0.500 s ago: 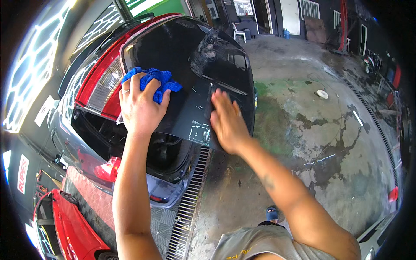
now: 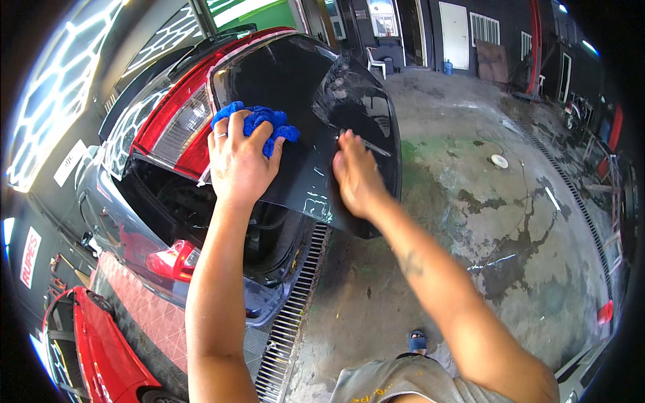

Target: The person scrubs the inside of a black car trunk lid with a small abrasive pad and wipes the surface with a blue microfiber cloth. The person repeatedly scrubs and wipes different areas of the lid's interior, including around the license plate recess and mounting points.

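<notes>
My left hand (image 2: 244,164) is closed over a bunched blue cloth (image 2: 275,126) and presses it on the dark glossy raised trunk lid (image 2: 279,80), beside its red and clear tail light (image 2: 183,127). To the right, my right hand (image 2: 359,173) is slanted edge-on over the lid near its lower right side. Its fingers look pressed together and somewhat blurred; whatever lies under them is hidden. A wrinkled, film-like patch (image 2: 342,91) shows on the lid's far part. Pale light reflections mark the surface between my hands.
Below the lid gapes the grey car's open trunk (image 2: 168,195), with a lower tail light (image 2: 171,260). A floor grate (image 2: 289,336) runs beside the bumper. Another red car (image 2: 101,349) stands lower left. On the stained concrete lies a round white object (image 2: 499,161); a white chair (image 2: 376,62) stands far back.
Both hands, the cloth and the lid sit further right in the picture as the view shifts. My right hand has turned more edge-on. My left hand still presses the cloth.
</notes>
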{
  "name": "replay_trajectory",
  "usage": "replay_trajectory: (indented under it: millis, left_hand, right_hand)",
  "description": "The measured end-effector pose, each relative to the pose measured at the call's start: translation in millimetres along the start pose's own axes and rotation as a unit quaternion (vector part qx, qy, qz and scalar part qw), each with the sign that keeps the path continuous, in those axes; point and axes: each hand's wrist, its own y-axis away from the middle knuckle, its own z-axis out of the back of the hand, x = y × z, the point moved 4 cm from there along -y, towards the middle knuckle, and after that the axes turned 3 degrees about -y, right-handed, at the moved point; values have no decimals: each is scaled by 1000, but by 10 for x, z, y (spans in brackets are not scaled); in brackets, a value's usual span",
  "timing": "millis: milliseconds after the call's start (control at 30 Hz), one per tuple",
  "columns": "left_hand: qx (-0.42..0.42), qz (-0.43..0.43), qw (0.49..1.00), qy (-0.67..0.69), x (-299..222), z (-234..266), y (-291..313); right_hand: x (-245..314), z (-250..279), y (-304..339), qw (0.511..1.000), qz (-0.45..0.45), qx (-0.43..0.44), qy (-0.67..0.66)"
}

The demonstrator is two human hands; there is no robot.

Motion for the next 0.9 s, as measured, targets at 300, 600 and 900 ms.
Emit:
replay_trajectory:
  millis: [300, 600, 900]
  left_hand:
    - [-1, 1, 1000, 10, -29, -63, 101]
    - [-2, 2, 1000, 3, 59, -56, 199]
    - [9, 19, 1000, 8, 45, -1, 166]
  right_hand:
    - [156, 73, -40, 997, -2, 21, 74]
    - [888, -111, 710, 992, 99, 62, 57]
    - [1043, -128, 872, 991, 99, 76, 55]
